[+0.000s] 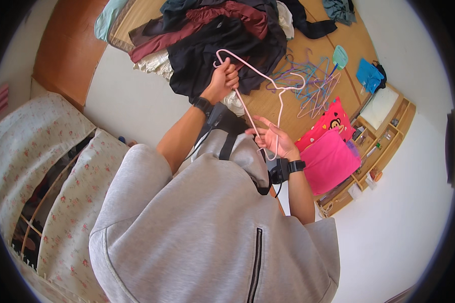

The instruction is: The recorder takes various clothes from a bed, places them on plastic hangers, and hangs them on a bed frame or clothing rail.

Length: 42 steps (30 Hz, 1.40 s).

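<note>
My left hand (pixel 224 80) is closed around one end of a pink clothes hanger (pixel 246 108). The hanger's hook points to the right, over the bed mat. At its other end is my right hand (pixel 273 141), fingers spread behind the bars; whether they touch the hanger is hard to tell. Beyond my left hand lies a heap of clothes with a black garment (pixel 197 62) in front and a dark red one (pixel 227 19) on top. Several loose hangers (pixel 311 85) in blue, purple and pink are tangled to the right of the heap.
A pink cushion (pixel 330 163) and a red printed pillow (pixel 331 117) lie near my right forearm. Behind them runs a wooden shelf unit (pixel 392 142) with small items. A green hand fan (pixel 340 57) rests by the hangers. A floral fabric cover (pixel 72 200) stands at left.
</note>
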Motion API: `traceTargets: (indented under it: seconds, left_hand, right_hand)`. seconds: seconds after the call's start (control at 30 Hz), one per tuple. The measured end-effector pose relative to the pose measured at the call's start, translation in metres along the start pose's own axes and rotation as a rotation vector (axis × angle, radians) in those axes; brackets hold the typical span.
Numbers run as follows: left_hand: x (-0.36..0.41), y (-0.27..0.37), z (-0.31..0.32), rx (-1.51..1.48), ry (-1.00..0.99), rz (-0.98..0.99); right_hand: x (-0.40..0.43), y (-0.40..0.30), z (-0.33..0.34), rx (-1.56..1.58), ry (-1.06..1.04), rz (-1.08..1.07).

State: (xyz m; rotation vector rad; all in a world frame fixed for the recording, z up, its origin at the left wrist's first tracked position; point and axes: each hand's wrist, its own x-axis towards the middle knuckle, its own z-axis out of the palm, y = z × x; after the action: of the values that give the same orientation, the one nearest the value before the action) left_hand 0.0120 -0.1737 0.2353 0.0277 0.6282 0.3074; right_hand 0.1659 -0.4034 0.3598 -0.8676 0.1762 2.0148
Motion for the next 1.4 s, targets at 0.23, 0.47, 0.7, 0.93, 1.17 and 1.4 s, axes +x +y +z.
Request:
traceTargets:
  seconds: [0.23,0.47,0.7,0.93,1.17,1.4]
  left_hand:
    - [0.044,0.038,-0.133,1.499,0.474,-0.019]
    - [0.033,0.077,-0.253,1.344,1.061,0.05]
    - [0.045,0.059,-0.279,1.34,0.439,0.2]
    - [-0.002,-0.068,-0.258,1.824,-0.177,0.091]
    - [0.033,-0.041,-0.257,1.636,0.637,0.085]
    - [0.076,-0.03,-0.318,1.458,0.715,-0.155]
  right_hand:
    - [-0.01,-0.001,-0.011,-0.25,0.442,-0.048]
    - [-0.062,0.029,-0.048,-0.207,0.827,-0.048]
    - [-0.063,0.057,-0.063,-0.193,0.881,-0.006]
    - [-0.039,0.051,-0.045,-0.346,0.821,0.012]
    - [-0.032,0.056,-0.037,-0.404,0.846,-0.024]
    - [-0.03,0.061,-0.043,-0.41,0.859,0.043]
